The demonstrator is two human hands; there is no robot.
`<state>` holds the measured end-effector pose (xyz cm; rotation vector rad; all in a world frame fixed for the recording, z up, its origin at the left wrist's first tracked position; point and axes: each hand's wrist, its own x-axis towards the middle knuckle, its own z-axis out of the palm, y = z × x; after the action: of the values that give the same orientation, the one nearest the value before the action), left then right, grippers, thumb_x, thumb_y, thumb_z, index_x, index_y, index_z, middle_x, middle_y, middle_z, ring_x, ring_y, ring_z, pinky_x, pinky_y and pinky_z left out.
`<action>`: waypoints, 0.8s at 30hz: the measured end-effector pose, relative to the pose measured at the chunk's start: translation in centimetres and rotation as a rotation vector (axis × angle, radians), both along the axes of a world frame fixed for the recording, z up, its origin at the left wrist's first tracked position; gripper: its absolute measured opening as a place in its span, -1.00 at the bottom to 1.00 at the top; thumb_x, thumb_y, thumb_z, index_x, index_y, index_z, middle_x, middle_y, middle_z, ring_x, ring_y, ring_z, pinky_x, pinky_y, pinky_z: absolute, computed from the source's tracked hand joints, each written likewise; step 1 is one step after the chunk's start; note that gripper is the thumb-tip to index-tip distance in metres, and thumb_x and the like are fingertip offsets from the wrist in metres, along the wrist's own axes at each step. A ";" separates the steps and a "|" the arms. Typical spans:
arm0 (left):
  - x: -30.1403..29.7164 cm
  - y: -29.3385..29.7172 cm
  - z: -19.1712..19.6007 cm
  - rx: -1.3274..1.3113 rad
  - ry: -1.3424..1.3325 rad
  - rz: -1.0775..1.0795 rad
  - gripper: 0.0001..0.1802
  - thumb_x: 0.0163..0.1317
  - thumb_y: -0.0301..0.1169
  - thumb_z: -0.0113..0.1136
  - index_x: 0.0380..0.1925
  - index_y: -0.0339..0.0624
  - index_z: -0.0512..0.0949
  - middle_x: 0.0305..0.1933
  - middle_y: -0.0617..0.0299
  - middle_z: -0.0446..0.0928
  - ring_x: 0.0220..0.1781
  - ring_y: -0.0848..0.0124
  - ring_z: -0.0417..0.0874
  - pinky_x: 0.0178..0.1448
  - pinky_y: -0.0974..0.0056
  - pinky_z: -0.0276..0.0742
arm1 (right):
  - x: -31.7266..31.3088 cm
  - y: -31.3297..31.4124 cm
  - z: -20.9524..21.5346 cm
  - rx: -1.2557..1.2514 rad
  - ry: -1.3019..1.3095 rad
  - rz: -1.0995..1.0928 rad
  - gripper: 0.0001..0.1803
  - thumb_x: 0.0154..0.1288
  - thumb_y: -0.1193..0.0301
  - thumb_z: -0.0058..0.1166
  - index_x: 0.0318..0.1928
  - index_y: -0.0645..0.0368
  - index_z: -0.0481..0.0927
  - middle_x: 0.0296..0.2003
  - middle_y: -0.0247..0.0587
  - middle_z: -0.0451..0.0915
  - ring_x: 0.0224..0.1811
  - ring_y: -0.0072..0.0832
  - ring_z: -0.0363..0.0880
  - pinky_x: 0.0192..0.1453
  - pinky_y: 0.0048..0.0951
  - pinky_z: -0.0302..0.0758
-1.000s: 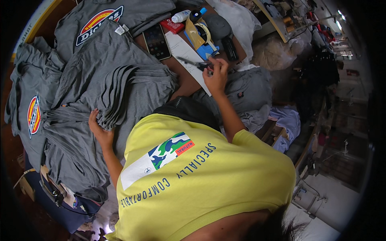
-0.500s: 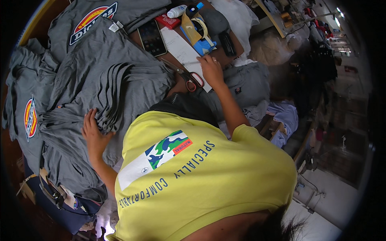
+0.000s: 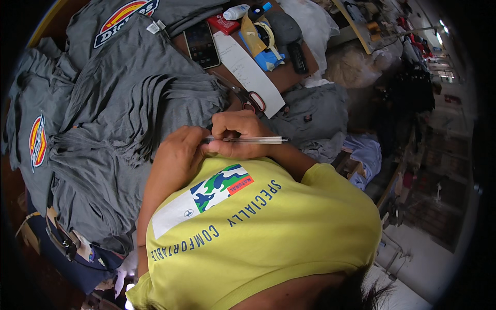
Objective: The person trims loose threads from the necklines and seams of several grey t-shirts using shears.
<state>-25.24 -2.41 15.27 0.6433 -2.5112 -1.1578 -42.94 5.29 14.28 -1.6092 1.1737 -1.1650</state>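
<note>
A clear-barrelled pen (image 3: 263, 140) lies crosswise in front of my chest. My right hand (image 3: 239, 126) is closed round it, with its clear end sticking out to the right. My left hand (image 3: 178, 154) meets the right one at the pen's other end, its fingers closed there; the fingertips are partly hidden. Beyond the hands, a long white paper strip with handwriting (image 3: 248, 72) lies on the brown tabletop. Scissors with red and black handles (image 3: 253, 101) rest partly on the strip's edge. Left of my hands spreads a pile of grey T-shirts (image 3: 113, 113), several layers gathered in folds.
At the back lie a phone (image 3: 201, 45), a red box (image 3: 223, 24), a white bottle (image 3: 236, 12), a blue and tan packet with a tape roll (image 3: 263, 46) and a black object (image 3: 297, 58). More grey cloth (image 3: 323, 113) lies right, beside clear plastic bags (image 3: 354, 67).
My left hand has left the grey shirts and come to the middle. My right hand has drawn back from the paper strip, and the pen now shows between both hands.
</note>
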 end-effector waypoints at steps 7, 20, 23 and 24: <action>1.9 0.3 0.0 0.037 -0.108 0.059 -0.80 0.17 -0.31 0.08 -0.42 -0.25 0.46 -0.46 -0.03 0.47 -0.33 -0.03 0.52 -0.26 0.07 0.41 | -6.1 0.7 -0.3 -0.194 -0.939 -0.297 -0.59 0.41 0.13 -0.26 -0.49 0.14 0.38 -0.56 -0.29 0.38 -0.63 -0.65 0.19 -0.56 -0.57 0.19; 7.2 -1.5 -4.2 0.197 -0.068 0.508 -0.76 0.26 -0.33 0.10 -0.39 -0.32 0.42 -0.61 0.17 0.36 -0.58 0.46 0.29 -0.44 0.38 0.25 | -13.5 -2.4 -16.0 0.026 -0.093 -0.676 -0.80 0.22 0.36 0.17 -0.40 0.23 0.51 -0.53 -0.48 0.46 -0.47 -0.77 0.39 -0.40 -0.70 0.31; 8.5 -1.1 -5.0 0.203 -0.094 0.550 -0.77 0.26 -0.34 0.10 -0.40 -0.31 0.40 -0.60 0.23 0.30 -0.53 0.54 0.24 -0.43 0.42 0.22 | -13.8 -2.8 -17.2 0.050 -0.076 -0.739 -0.77 0.25 0.32 0.13 -0.44 0.20 0.49 -0.58 -0.49 0.43 -0.53 -0.78 0.36 -0.45 -0.70 0.29; 8.8 -0.8 -5.2 0.211 -0.111 0.571 -0.77 0.26 -0.35 0.10 -0.40 -0.31 0.39 -0.59 0.26 0.28 -0.51 0.58 0.22 -0.42 0.45 0.21 | -13.9 -3.0 -17.5 0.055 -0.070 -0.761 -0.76 0.27 0.30 0.12 -0.45 0.19 0.49 -0.60 -0.50 0.42 -0.55 -0.79 0.35 -0.47 -0.70 0.28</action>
<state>-16.41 -3.23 10.08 1.3996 -2.0737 -1.1841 -56.83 2.32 -3.23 -1.0745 1.8269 -1.6111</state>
